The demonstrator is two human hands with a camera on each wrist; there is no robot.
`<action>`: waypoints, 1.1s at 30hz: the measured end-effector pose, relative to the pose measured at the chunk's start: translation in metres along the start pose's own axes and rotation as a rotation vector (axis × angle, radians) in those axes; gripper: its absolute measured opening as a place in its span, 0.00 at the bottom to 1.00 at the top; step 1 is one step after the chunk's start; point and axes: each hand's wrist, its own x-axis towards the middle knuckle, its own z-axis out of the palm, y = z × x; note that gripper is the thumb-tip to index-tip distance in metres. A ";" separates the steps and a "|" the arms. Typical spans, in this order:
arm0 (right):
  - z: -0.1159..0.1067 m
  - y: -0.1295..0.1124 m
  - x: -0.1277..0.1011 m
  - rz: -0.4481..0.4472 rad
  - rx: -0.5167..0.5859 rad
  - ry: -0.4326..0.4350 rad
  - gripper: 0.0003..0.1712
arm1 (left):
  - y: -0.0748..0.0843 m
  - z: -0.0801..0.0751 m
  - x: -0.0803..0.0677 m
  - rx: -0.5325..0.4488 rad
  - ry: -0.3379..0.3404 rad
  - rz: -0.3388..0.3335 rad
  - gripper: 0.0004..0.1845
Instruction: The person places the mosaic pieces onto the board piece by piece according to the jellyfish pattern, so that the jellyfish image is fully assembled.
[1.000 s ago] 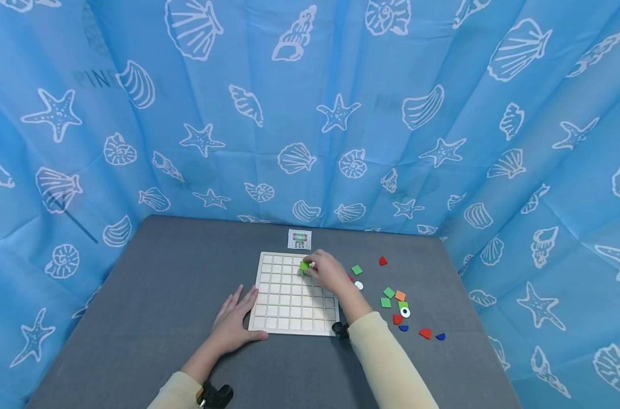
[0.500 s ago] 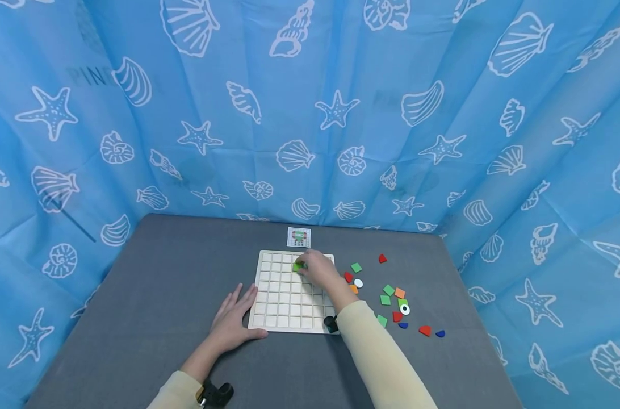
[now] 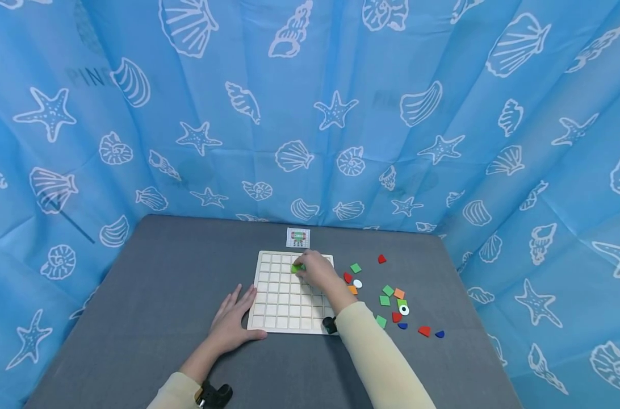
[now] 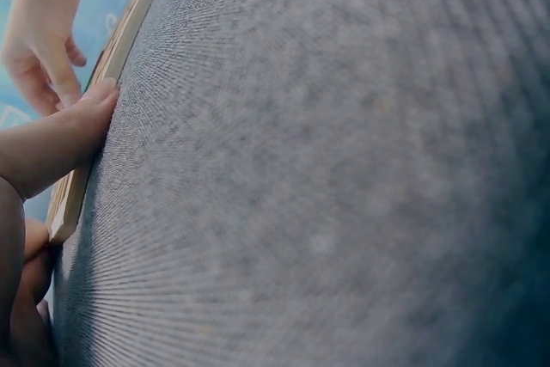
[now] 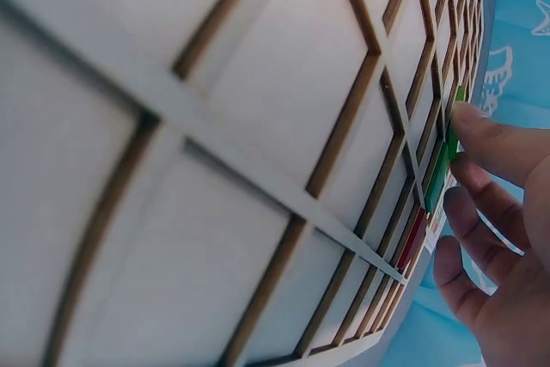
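A pale wooden grid board point(image 3: 276, 304) lies on the table, divided into small square cells. My left hand point(image 3: 233, 324) rests at its left edge with fingers spread, the thumb by the near corner. Over the board's far rows, my right hand point(image 3: 317, 270) pinches a light green square tile point(image 3: 295, 268) between thumb and index finger, right at a cell. The right wrist view shows a darker green tile point(image 5: 436, 182) and a red tile point(image 5: 412, 241) sitting in cells beside it. The right hand's other fingers are bent and hold nothing.
Behind the board lies a small pattern card point(image 3: 298, 238). To the right are scattered loose pieces, among them a green tile point(image 3: 384, 300), an orange tile point(image 3: 399, 293), a white ring point(image 3: 403, 310), a red piece point(image 3: 424, 330) and a blue half-round point(image 3: 440, 334). A shell-print curtain point(image 3: 310, 113) surrounds the table.
My right hand has moved left with the light green tile and come down to a cell in the board's far part. The left hand stays at the left edge.
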 end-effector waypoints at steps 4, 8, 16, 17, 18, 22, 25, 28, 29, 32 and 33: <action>-0.001 -0.001 0.000 0.004 0.011 -0.005 0.17 | 0.001 -0.001 -0.001 -0.003 -0.002 -0.003 0.65; -0.002 -0.002 0.000 0.009 0.000 -0.007 0.16 | 0.002 -0.001 -0.001 -0.005 0.002 -0.008 0.65; 0.001 0.000 0.003 -0.005 0.034 -0.023 0.15 | 0.001 0.000 -0.002 -0.019 0.011 -0.019 0.65; 0.001 0.000 0.003 -0.002 0.029 -0.023 0.15 | 0.001 0.000 -0.002 -0.022 0.016 -0.019 0.65; 0.000 0.000 0.003 0.001 0.022 -0.019 0.16 | 0.002 0.000 -0.002 -0.019 0.023 -0.016 0.65; -0.001 0.000 0.004 0.004 0.009 -0.004 0.15 | 0.002 -0.002 -0.003 -0.020 0.039 -0.004 0.64; -0.001 0.000 0.004 -0.006 0.019 -0.007 0.15 | 0.001 -0.002 -0.002 -0.020 0.027 -0.003 0.65; 0.000 0.000 0.005 -0.006 0.027 -0.012 0.15 | 0.001 0.000 -0.001 -0.013 0.013 -0.005 0.65; 0.000 0.001 0.005 0.001 0.033 -0.012 0.15 | 0.000 0.000 -0.001 -0.010 0.011 -0.005 0.65; 0.001 0.002 0.006 0.028 0.044 -0.014 0.15 | 0.000 0.001 0.000 -0.008 0.007 -0.006 0.65; 0.002 0.003 0.007 0.035 0.047 -0.015 0.16 | -0.001 0.001 0.000 -0.009 0.006 -0.006 0.65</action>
